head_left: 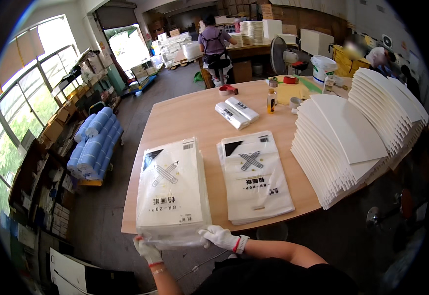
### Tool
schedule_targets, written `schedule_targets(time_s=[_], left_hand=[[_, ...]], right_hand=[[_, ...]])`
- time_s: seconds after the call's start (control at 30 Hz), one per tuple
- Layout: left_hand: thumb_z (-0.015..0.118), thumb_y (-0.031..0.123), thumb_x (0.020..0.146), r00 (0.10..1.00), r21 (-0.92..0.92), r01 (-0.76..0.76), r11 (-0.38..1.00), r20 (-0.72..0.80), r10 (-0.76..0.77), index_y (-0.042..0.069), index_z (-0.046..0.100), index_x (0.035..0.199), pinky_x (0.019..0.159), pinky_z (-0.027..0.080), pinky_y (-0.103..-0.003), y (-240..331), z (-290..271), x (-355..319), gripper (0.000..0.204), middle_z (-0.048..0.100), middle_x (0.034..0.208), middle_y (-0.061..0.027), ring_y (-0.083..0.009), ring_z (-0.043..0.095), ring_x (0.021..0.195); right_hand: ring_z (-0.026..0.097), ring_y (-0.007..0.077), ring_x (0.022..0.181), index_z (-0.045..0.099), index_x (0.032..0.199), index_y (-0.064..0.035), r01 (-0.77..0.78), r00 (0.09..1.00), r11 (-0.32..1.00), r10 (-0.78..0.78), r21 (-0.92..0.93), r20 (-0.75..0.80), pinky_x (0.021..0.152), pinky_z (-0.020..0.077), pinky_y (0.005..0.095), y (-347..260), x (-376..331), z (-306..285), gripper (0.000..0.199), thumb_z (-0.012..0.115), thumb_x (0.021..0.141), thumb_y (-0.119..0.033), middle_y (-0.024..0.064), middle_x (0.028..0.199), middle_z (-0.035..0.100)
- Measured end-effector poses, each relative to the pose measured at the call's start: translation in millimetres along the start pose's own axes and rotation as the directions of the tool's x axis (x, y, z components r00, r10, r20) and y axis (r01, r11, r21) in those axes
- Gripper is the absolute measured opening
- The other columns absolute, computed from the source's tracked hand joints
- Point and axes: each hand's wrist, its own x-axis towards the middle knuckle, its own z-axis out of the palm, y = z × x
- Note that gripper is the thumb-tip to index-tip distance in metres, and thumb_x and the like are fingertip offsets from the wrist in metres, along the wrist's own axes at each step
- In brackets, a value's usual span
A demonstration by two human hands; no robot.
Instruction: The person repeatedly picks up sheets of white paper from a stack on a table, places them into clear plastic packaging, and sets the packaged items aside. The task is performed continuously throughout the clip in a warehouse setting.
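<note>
A tall pile of clear plastic packs of white drawing paper [175,191], printed with crossed pencils and a dark corner, stands at the near left of the table. At the pile's near left corner, my left hand [148,250], in a white glove, has its fingers closed on the loose edge of the top plastic bag [167,236]. My right hand [220,237], also gloved, pinches the same bag's edge at the near right corner. A flat stack of printed plastic bags [257,179] lies to the right of the pile, touched by neither hand.
Fanned stacks of white paper sheets [337,142] fill the table's [175,118] right side. Farther back are rolled bags [236,112], a bottle [271,101], a tape dispenser [228,90] and a bucket [323,69]. Blue rolls [96,142] sit on a cart. A person [216,46] works beyond.
</note>
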Motion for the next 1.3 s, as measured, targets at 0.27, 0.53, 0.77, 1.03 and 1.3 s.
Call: schedule_targets(time_s=[0.27, 0.53, 0.77, 1.03, 1.3], left_hand=[[0.058, 0.027, 0.094, 0.764, 0.891, -0.007, 0.454, 0.298, -0.573, 0.011, 0.070, 0.101, 0.075, 0.056, -0.041, -152.6, 2.3, -157.2, 0.022, 0.071, 0.093, -0.0096, -0.0257, 0.068, 0.084], [0.067, 0.015, 0.082, 0.097, 0.143, -0.948, 0.283, 0.980, -0.173, 0.008, 0.070, 0.101, 0.085, 0.055, -0.043, -166.7, 274.1, -243.0, 0.020, 0.066, 0.114, -0.0109, -0.0325, 0.065, 0.102], [0.060, 0.012, 0.089, 0.070, 0.212, -0.904, 0.370, 0.930, -0.360, 0.004, 0.069, 0.094, 0.080, 0.057, -0.043, -256.9, 264.9, -208.4, 0.014, 0.072, 0.104, -0.0164, -0.0343, 0.069, 0.091], [0.068, 0.022, 0.090, 0.179, 0.654, -0.540, 0.529, 0.704, -0.687, 0.005, 0.071, 0.095, 0.072, 0.055, -0.042, -179.8, 344.0, -198.2, 0.018, 0.072, 0.086, -0.0129, -0.0282, 0.070, 0.077], [0.059, 0.013, 0.092, 0.247, 0.545, 0.014, 0.838, 0.810, -0.531, 0.005, 0.062, 0.085, 0.076, 0.050, -0.031, -227.6, 366.3, -146.0, 0.011, 0.068, 0.085, -0.0040, -0.0161, 0.063, 0.076]], right_hand=[[0.069, 0.0149, 0.087, 0.059, 0.134, -0.0051, -0.108, 0.944, 0.990, 0.130, 0.088, -0.304, 0.079, 0.0582, 0.0306, 65.6, -112.7, -87.0, 0.039, 0.052, 0.108, -0.034, 0.0099, 0.107, 0.070], [0.069, 0.0168, 0.081, 0.059, 0.128, -0.0068, 0.007, 0.771, 0.938, 0.216, 0.346, -0.600, 0.076, 0.0600, 0.0347, 115.0, -199.4, -140.8, 0.035, 0.057, 0.105, -0.034, 0.0101, 0.104, 0.069], [0.069, 0.0169, 0.080, 0.060, 0.128, -0.0069, 0.082, 0.749, 0.910, 0.212, 0.405, -0.627, 0.075, 0.0601, 0.0355, 140.9, -212.4, -158.3, 0.038, 0.061, 0.103, -0.035, 0.0099, 0.104, 0.069], [0.069, 0.0194, 0.085, 0.065, 0.123, -0.0055, 0.220, 0.773, 0.960, -0.063, 0.174, -0.631, 0.079, 0.0575, 0.0368, 108.7, -122.8, -208.8, 0.037, 0.063, 0.101, -0.036, 0.0088, 0.101, 0.071], [0.065, 0.0283, 0.090, 0.074, 0.104, -0.0071, -0.269, 0.598, 0.764, -0.345, -0.586, -0.724, 0.080, 0.0501, 0.0388, 43.3, -97.7, -246.3, 0.040, 0.072, 0.088, -0.044, 0.0145, 0.098, 0.072]])
